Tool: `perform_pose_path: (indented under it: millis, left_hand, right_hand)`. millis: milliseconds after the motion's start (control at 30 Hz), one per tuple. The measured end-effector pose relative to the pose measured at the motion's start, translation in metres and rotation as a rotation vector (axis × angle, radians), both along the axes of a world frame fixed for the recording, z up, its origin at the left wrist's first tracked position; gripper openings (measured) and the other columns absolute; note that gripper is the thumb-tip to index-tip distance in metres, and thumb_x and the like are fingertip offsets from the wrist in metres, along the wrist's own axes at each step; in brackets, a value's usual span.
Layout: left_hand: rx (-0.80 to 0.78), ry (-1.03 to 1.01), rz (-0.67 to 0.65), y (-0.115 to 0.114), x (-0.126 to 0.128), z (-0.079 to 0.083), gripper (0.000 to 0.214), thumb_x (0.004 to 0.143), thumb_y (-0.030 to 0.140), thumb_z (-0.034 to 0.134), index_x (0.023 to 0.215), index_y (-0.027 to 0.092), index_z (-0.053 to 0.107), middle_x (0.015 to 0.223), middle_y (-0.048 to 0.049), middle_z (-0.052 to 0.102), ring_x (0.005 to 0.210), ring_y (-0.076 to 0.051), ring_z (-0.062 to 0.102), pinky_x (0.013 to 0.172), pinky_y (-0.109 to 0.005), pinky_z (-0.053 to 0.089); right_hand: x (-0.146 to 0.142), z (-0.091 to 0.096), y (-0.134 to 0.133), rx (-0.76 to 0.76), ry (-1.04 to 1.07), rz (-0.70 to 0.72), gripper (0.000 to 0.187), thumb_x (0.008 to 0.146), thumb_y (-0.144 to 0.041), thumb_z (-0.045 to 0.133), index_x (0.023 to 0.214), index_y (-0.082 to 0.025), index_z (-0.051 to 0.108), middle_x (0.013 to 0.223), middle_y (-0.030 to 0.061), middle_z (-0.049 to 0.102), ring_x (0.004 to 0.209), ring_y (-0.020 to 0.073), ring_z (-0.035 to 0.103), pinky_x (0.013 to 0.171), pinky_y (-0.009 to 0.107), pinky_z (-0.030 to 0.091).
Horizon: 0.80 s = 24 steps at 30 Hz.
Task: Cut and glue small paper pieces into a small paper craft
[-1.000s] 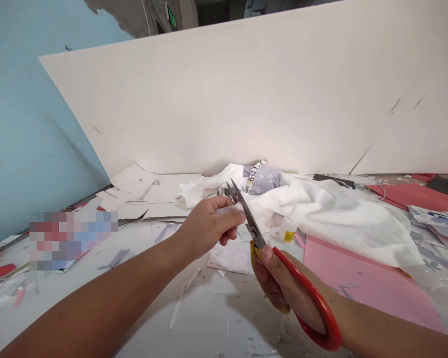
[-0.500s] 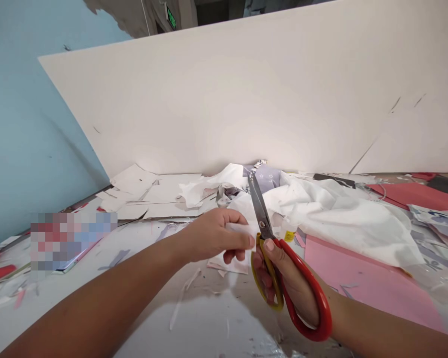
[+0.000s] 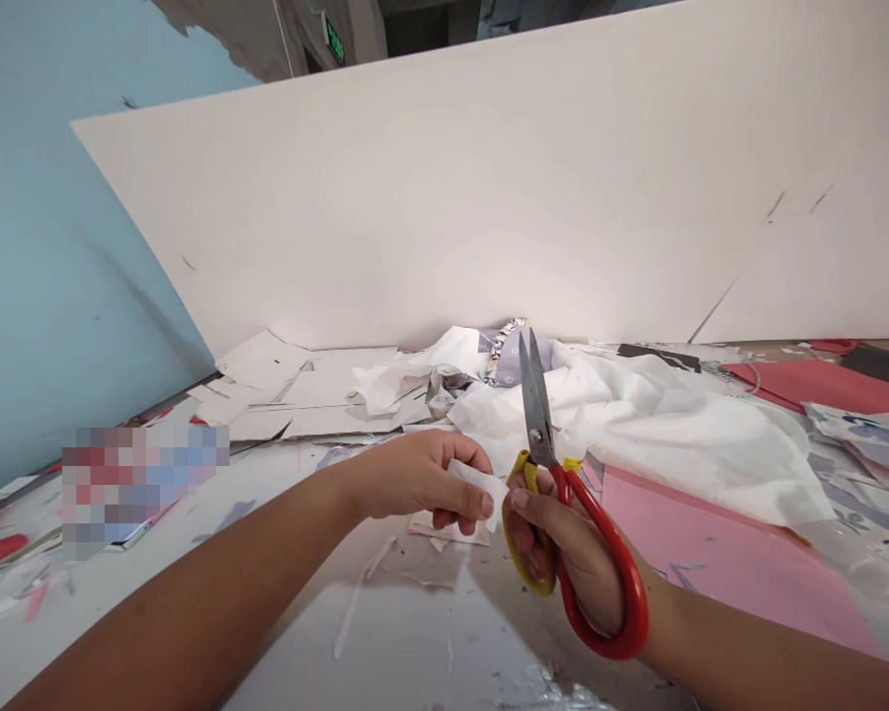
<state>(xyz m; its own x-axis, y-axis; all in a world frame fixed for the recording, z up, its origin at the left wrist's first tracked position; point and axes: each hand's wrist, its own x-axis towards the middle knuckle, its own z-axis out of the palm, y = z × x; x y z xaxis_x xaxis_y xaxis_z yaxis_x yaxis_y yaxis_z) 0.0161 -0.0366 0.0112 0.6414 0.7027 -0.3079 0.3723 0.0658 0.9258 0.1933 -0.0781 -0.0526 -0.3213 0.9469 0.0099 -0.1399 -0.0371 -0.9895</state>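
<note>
My left hand [image 3: 434, 484] pinches a small piece of white paper [image 3: 495, 491] between thumb and fingers, above the table. Close on its right, my right hand [image 3: 574, 543] grips a pair of scissors [image 3: 536, 400] by their red and yellow handles. The blades point up and away from me, slightly parted at the tips, with nothing between them. Behind the hands lies a crumpled white sheet [image 3: 682, 434]. A yellow label [image 3: 573, 464] shows just behind the scissors; most of what bears it is hidden.
White card offcuts [image 3: 267, 370] are stacked at the back left, below a white board [image 3: 451, 207]. Pink paper [image 3: 741, 563] lies at the right, red paper [image 3: 830, 383] beyond it. A blurred flat object [image 3: 144, 484] is at the left. Scraps litter the white table [image 3: 288, 602].
The scissors have swung to the right and tilted more upright, their blades slightly apart. The paper in my left hand shows more plainly, and the left hand has shifted slightly left and down.
</note>
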Motion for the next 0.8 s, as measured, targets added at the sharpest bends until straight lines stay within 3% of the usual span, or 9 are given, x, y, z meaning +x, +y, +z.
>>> perform_pose_path:
  millis: [133, 300, 433, 500, 700, 800]
  left_hand:
    - [-0.043, 0.030, -0.045, 0.001, 0.000, -0.004, 0.023, 0.062, 0.029, 0.070, 0.074, 0.018, 0.055, 0.059, 0.0006, 0.061, 0.048, -0.009, 0.048, 0.046, -0.021, 0.033]
    - [-0.047, 0.027, -0.043, 0.003, 0.001, -0.009, 0.024, 0.063, 0.030, 0.071, 0.076, 0.018, 0.056, 0.060, 0.0008, 0.060, 0.050, -0.008, 0.048, 0.046, -0.020, 0.032]
    - [-0.122, -0.235, 0.051, 0.008, 0.002, -0.022, 0.031, 0.066, 0.043, 0.067, 0.075, 0.015, 0.056, 0.058, 0.0030, 0.050, 0.051, -0.008, 0.049, 0.046, -0.019, 0.030]
    - [-0.177, -0.389, 0.087, 0.010, 0.005, -0.032, 0.039, 0.062, 0.047, 0.070, 0.076, 0.014, 0.055, 0.058, 0.0043, 0.047, 0.048, -0.006, 0.045, 0.046, -0.019, 0.029]
    - [-0.151, -0.547, 0.091, -0.004, 0.024, -0.049, 0.043, 0.055, 0.029, 0.079, 0.089, 0.015, 0.054, 0.071, 0.0004, 0.055, 0.061, -0.009, 0.049, 0.056, -0.021, 0.035]
    - [-0.140, -0.493, 0.225, -0.010, 0.028, -0.051, 0.026, 0.062, 0.025, 0.073, 0.076, 0.015, 0.054, 0.064, 0.0022, 0.054, 0.055, -0.007, 0.046, 0.051, -0.019, 0.033]
  right_hand:
    - [0.000, -0.001, 0.000, -0.057, 0.023, 0.005, 0.030, 0.080, -0.041, 0.047, 0.062, -0.017, 0.051, 0.043, -0.0055, 0.042, 0.038, 0.0075, 0.036, 0.041, 0.021, 0.029]
    - [0.001, 0.004, -0.004, -0.080, -0.134, 0.039, 0.017, 0.075, -0.028, 0.051, 0.061, -0.018, 0.047, 0.048, -0.0061, 0.044, 0.042, 0.0062, 0.034, 0.043, 0.020, 0.026]
    - [0.001, 0.001, -0.004, -0.082, -0.164, 0.011, 0.023, 0.077, -0.027, 0.046, 0.056, -0.018, 0.043, 0.044, -0.0067, 0.038, 0.042, 0.0070, 0.034, 0.044, 0.021, 0.027]
    - [0.001, -0.003, -0.001, -0.086, -0.126, -0.004, 0.025, 0.078, -0.027, 0.044, 0.055, -0.018, 0.043, 0.043, -0.0066, 0.038, 0.041, 0.0069, 0.034, 0.044, 0.022, 0.028]
    - [-0.002, -0.009, 0.003, -0.142, -0.054, -0.114, 0.025, 0.075, -0.028, 0.045, 0.052, -0.018, 0.042, 0.041, -0.0063, 0.037, 0.039, 0.0069, 0.034, 0.041, 0.021, 0.026]
    - [-0.003, -0.008, 0.003, -0.167, -0.080, -0.134, 0.024, 0.072, -0.029, 0.045, 0.051, -0.019, 0.042, 0.038, -0.0065, 0.036, 0.036, 0.0071, 0.033, 0.039, 0.020, 0.025]
